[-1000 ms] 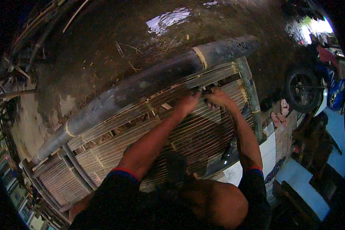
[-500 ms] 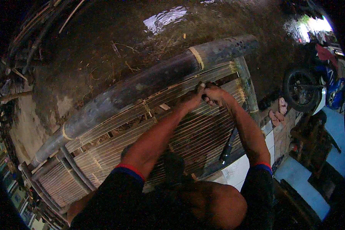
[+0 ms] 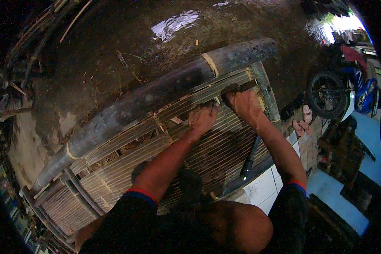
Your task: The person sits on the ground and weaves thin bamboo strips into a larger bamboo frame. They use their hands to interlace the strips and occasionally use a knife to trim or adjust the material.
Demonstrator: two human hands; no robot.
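A bench of thin pale bamboo slats point(image 3: 127, 175) lies under my arms, with a thick dark bamboo pole point(image 3: 156, 93) along its far side. My left hand point(image 3: 204, 117) is closed over the slats beside a long gap, a small pale piece point(image 3: 217, 100) showing at its fingertips. To its right, apart from it, my right hand point(image 3: 244, 103) is closed near the bench's right end. What its fingers hold is hidden; the area by them is dark. Below my right hand, a dark rod-shaped tool with a shiny end point(image 3: 249, 163) rests on the slats.
Dark ground with scattered scraps point(image 3: 101, 67) spreads beyond the pole. A blue motorbike point(image 3: 365, 93) stands at the right, near pink sandals point(image 3: 301, 127). White tiles point(image 3: 260, 186) border the bench's near right side. Branches point(image 3: 34, 46) are piled at the far left.
My hands, which were together over the slats, have come apart: the left moved slightly left and down, the right slightly right. The whole view has shifted a little.
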